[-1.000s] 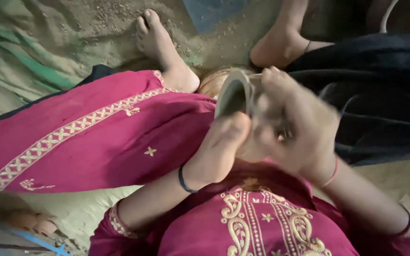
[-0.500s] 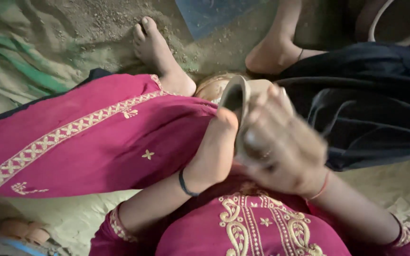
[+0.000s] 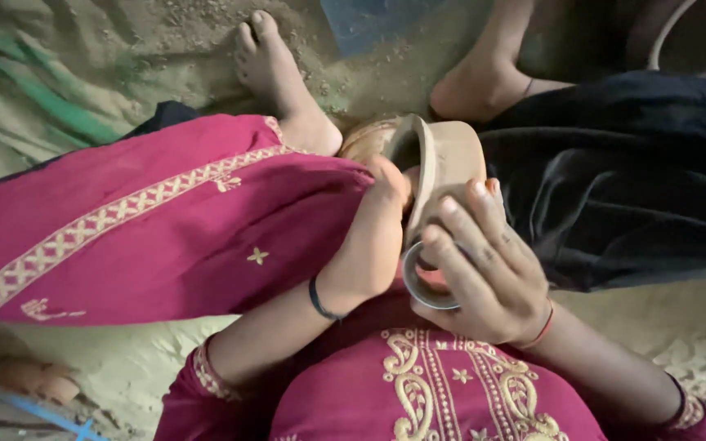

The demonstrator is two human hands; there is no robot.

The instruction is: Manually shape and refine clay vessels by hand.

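A brown clay pot (image 3: 444, 167) lies tilted on its side over my lap, its mouth turned left. My left hand (image 3: 373, 237) presses against the pot's rim and mouth. My right hand (image 3: 484, 265) rests on the pot's lower wall and holds a grey ring-shaped tool (image 3: 421, 282) against the clay. A second clay piece (image 3: 363, 137) shows behind the pot. I wear a magenta embroidered garment (image 3: 165, 220).
My bare foot (image 3: 275, 73) rests on sandy ground at the top. Another person's foot (image 3: 484, 82) and dark cloth (image 3: 614, 180) lie at the upper right. Green cloth (image 3: 34, 98) lies at the left. A blue sheet (image 3: 369, 20) is at the top.
The pot has turned and risen, showing more of its wall. My right hand has slid down to the pot's lower part, and the grey ring now shows under my fingers.
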